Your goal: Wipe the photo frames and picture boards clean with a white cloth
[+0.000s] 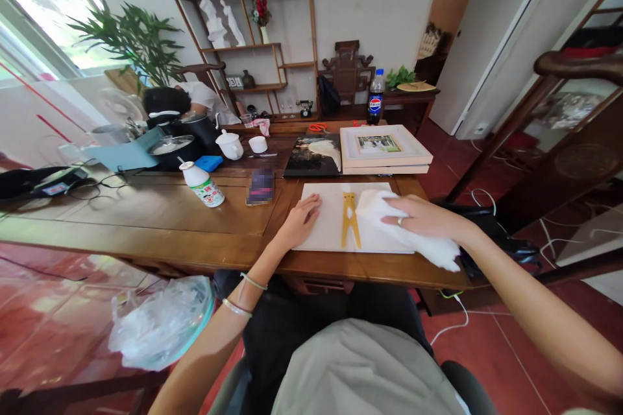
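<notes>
A white board [326, 237] lies flat at the table's front edge, with a yellow two-legged flat piece [349, 219] on its middle. My left hand [302, 217] rests on the board's left side, fingers stretched out and holding nothing. On the right, my right hand [413, 215] is closed over a bunched white cloth [433, 246], which covers the board's right part and hangs past its corner. The cloth reaches close to the yellow piece. Behind the board are a dark picture panel [311, 155] and a framed picture [387, 146] lying on another pale frame.
On the wooden table [233, 224] stand a white bottle [202, 185], a phone [261, 185], a teapot [229, 144], a cup [257, 144], orange scissors [318, 127] and a cola bottle [376, 98]. Another person [195, 100] sits beyond pots. A plastic bag [160, 321] hangs low at left.
</notes>
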Demonstrator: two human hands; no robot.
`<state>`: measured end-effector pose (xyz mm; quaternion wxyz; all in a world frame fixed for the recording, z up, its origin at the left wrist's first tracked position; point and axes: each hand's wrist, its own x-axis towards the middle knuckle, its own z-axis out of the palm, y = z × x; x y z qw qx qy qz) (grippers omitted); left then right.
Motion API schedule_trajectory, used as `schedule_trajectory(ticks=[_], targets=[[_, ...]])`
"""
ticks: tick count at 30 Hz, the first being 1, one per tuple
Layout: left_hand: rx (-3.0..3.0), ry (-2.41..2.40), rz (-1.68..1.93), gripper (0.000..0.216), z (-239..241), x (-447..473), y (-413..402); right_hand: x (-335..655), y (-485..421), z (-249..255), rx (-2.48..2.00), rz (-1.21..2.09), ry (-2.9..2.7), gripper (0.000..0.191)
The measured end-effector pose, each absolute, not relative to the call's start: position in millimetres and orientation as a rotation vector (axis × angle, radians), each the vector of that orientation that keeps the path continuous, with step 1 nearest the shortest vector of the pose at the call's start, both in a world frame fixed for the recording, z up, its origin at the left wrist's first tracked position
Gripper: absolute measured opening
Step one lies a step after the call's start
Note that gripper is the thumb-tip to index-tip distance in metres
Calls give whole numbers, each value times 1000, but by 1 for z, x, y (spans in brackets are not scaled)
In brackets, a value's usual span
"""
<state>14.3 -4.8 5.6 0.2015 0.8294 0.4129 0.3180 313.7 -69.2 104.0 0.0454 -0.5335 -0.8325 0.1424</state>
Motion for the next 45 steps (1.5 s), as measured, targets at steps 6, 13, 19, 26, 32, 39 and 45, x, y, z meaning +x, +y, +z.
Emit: schedule_trajectory(ticks=[6, 13, 19, 26, 32, 39, 45], targets=[[2315, 1149, 883, 33, 6, 14, -5, 305, -25, 74, -1568, 154, -2631, 49], [2321, 1149, 894, 33, 3, 14, -4, 292, -99, 76, -1419, 214, -2748, 57], [2329, 1166, 896, 33, 2, 14, -4, 285, -164, 102, -1368, 332, -2815, 58], [2349, 1152, 892, 34, 5, 14, -5, 293, -69, 75, -1468, 106, -2717, 51], [2343, 1185, 865, 41, 5, 14, -4, 290, -25, 55, -1475, -121, -2586, 44], [2335, 1179, 883, 42, 4, 15, -5, 267, -134, 73, -1345, 137, -2641, 57], [2345, 1186, 851, 43, 6, 15, -6, 263, -136, 66, -1320, 150, -2614, 57]])
